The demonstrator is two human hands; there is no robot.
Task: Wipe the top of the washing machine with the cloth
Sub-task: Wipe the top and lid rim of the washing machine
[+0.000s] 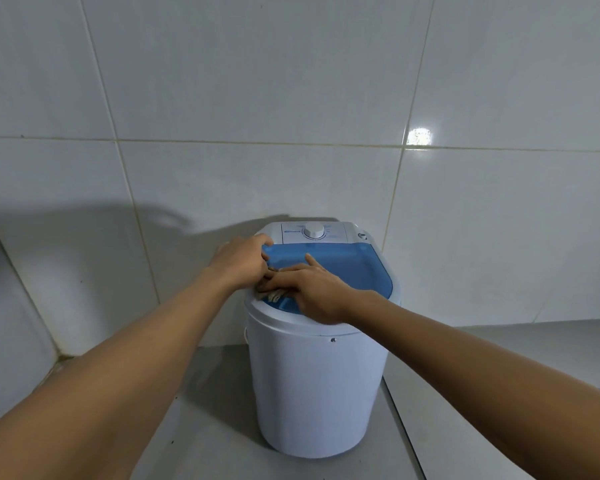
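Observation:
A small white round washing machine [312, 382] stands on the floor against the tiled wall, with a blue lid [354, 268] on top and a white dial [313, 231] at the back. A crumpled beige cloth [273, 293] lies on the lid's near left part. My right hand [312, 292] lies flat on the cloth with fingers straight, pressing it to the lid. My left hand [241, 259] is at the lid's left edge, fingers curled over the rim and touching the cloth; most of the cloth is hidden beneath both hands.
White wall tiles [291, 116] rise right behind the machine. A grey floor [201, 410] surrounds it, with a wall corner at the left [59, 355] and a floor joint line running along the right [402, 424].

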